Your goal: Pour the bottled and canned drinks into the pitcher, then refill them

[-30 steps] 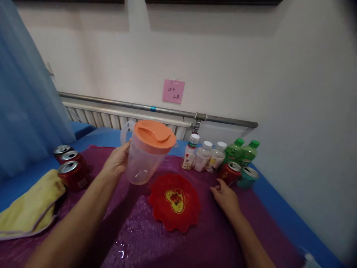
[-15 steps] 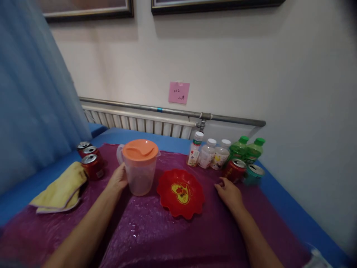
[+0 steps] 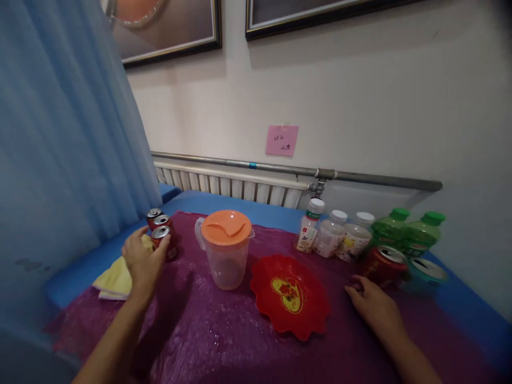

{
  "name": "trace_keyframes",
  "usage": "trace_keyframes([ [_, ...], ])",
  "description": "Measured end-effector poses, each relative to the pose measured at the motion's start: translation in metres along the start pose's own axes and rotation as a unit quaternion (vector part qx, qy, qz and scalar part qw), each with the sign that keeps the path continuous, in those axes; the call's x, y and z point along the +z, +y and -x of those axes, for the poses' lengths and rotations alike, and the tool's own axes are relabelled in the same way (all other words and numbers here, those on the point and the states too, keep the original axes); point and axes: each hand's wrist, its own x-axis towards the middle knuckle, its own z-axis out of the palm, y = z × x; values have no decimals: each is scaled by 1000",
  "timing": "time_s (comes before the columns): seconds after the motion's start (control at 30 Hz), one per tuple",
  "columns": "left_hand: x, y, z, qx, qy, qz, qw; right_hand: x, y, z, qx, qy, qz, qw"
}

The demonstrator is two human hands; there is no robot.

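Note:
A clear plastic pitcher (image 3: 226, 255) with an orange lid stands upright on the purple bubble wrap (image 3: 224, 330), with no hand on it. My left hand (image 3: 142, 264) is open and reaches toward three red cans (image 3: 163, 239) at the left, its fingers close to the nearest can. My right hand (image 3: 374, 308) rests flat on the wrap, just in front of a red can (image 3: 383, 262) lying beside a teal can (image 3: 424, 273). A red scalloped plate (image 3: 290, 294) lies between the hands.
A yellow cloth (image 3: 116, 278) lies by the left cans. Three small white-capped bottles (image 3: 334, 239) and two green bottles (image 3: 404, 233) line the back. A blue curtain (image 3: 60, 160) hangs at the left; a radiator (image 3: 232, 186) and pipe run along the wall.
My left hand set the pitcher down on the wrap, let go of it and moved left to the red cans. The view has risen and shifted. My right hand has stayed put.

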Motion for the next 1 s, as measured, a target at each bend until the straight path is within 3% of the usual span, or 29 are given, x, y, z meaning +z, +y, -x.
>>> trace_keyframes([
  [0.07,-7,-3,-19,15,13,-73,997,1,0,0,3,1,2,1000],
  [0.17,0,-15,-37,9,-37,-138,990,1,-2,1,5,4,-2,1000],
  [0.27,10,-25,-39,-9,-75,-155,985,1,-4,3,8,9,-16,1000],
  [0.37,6,-24,-29,-23,-75,-134,988,-4,-7,4,28,11,-48,998],
  [0.5,-25,-4,-4,-11,-50,-71,996,-20,-24,10,50,48,-137,988],
  [0.57,-43,5,12,-9,-85,-14,996,-32,-43,19,39,65,-212,974],
  [0.63,-56,13,28,-31,-178,82,980,-47,-68,33,15,33,-305,952],
  [0.67,-58,16,36,-45,-236,132,962,-54,-82,42,-2,1,-348,938],
  [0.77,-51,29,61,-53,-398,227,887,-70,-119,71,-107,-205,-438,868],
  [0.8,-44,36,70,-41,-450,242,859,-72,-129,80,-146,-294,-447,832],
  [0.9,-20,64,96,-2,-594,284,753,-66,-144,98,-190,-478,-478,712],
  [1.0,-1,92,118,23,-659,314,683,-50,-143,105,-186,-594,-511,593],
])
